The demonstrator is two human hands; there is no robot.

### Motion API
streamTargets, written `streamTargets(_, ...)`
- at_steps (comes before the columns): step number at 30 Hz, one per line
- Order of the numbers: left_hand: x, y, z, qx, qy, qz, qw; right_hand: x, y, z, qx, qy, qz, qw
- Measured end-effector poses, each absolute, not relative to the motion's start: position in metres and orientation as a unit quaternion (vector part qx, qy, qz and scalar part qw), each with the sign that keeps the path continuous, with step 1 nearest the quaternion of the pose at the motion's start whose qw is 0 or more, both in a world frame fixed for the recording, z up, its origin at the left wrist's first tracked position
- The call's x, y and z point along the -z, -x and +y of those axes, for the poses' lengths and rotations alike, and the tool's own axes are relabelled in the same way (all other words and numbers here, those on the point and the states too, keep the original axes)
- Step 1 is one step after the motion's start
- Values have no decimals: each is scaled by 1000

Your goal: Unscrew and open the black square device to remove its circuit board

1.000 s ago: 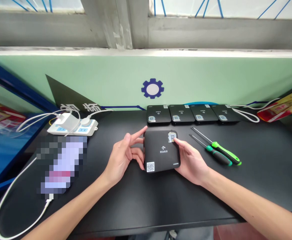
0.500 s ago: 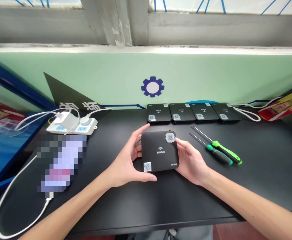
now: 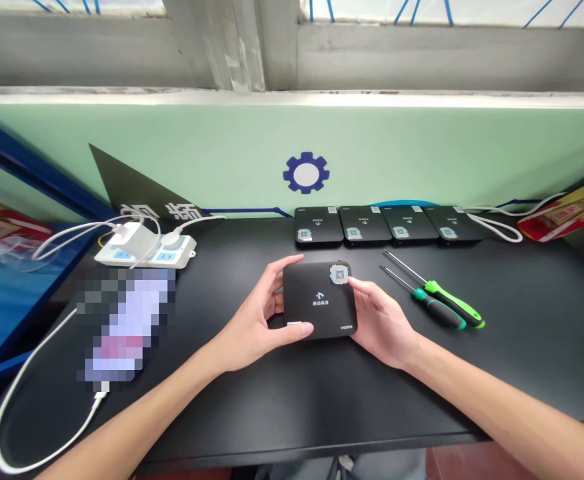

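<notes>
A black set-top box (image 3: pixel 322 300) with a white logo and a round sticker on top is held just above the black table (image 3: pixel 282 400) at its middle. My left hand (image 3: pixel 255 320) grips its left side, thumb over the near left corner, fingers along the far edge. My right hand (image 3: pixel 379 320) holds the right side, thumb near the sticker.
Several identical black boxes (image 3: pixel 387 225) line the back wall. Two green-handled screwdrivers (image 3: pixel 439 303) lie right of my hands. A white power strip (image 3: pixel 147 250) with plugs and cables sits at the back left, a blurred-out object (image 3: pixel 125 320) with a white cable in front of it.
My left hand closed on the box's left side and its thumb slid onto the near corner, covering the QR sticker. The box turned slightly.
</notes>
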State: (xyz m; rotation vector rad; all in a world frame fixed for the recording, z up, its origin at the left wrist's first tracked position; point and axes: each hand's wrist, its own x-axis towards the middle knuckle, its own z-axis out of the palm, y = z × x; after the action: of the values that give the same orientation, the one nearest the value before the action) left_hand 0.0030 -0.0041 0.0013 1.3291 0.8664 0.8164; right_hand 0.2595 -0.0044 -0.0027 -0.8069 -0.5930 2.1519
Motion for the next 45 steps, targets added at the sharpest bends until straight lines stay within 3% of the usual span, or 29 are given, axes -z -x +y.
streamTargets(24,-4,-7,-3,-406,-520,401,635,0,-261,-3,-848,284,-255,367)
streamTargets(35,-9,-10,-3,-399,-396,348,750,-5,-256,-8,-862,257,-280,335)
streamTargets(45,-9,-9,-7,-358,-454,334,745,-13,-261,-12,-859,251,-307,324)
